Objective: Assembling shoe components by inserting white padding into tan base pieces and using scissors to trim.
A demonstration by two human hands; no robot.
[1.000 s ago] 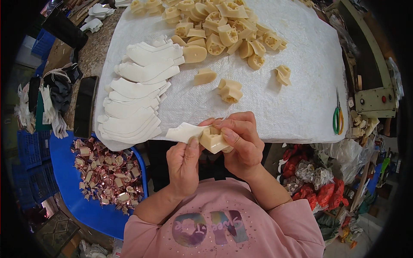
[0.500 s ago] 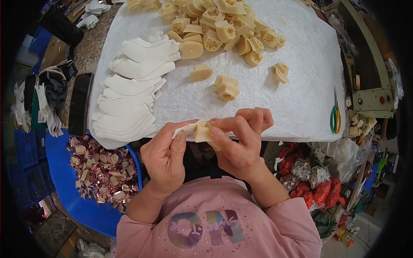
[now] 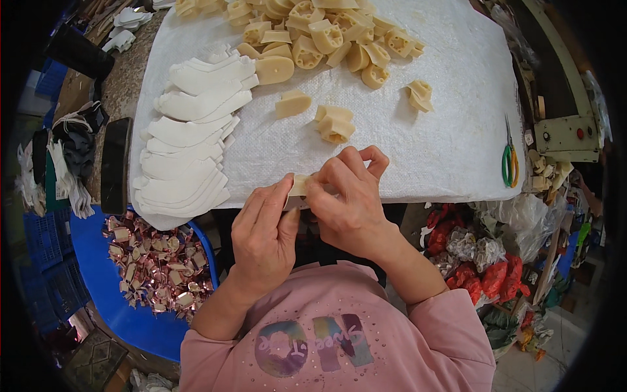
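Note:
Just past the table's near edge, my left hand (image 3: 262, 228) and my right hand (image 3: 349, 206) hold a beige plastic shoe heel (image 3: 300, 184) between them. The left fingers press on its left side, with the thumb below. My right fingers are curled over its right side and hide most of it. A pale strip shows along the heel's lower side, largely covered by the fingers. Nearest on the table lie a loose heel (image 3: 335, 124), another (image 3: 292, 103) and a third (image 3: 420, 96). Overlapping white cut cover pieces (image 3: 186, 166) fan out at the left.
A heap of heels (image 3: 320, 32) fills the table's far side. Green-and-yellow-handled scissors (image 3: 509, 163) lie at the right edge, and a phone (image 3: 116, 166) at the left. Below left stands a blue tub (image 3: 134, 326) of shiny pink pieces. Red and clear plastic bags (image 3: 486, 261) sit at lower right.
Both hands have turned with the heel, and the right hand has shifted left and closed further over it. The white cover piece that showed at the left fingers is now mostly hidden.

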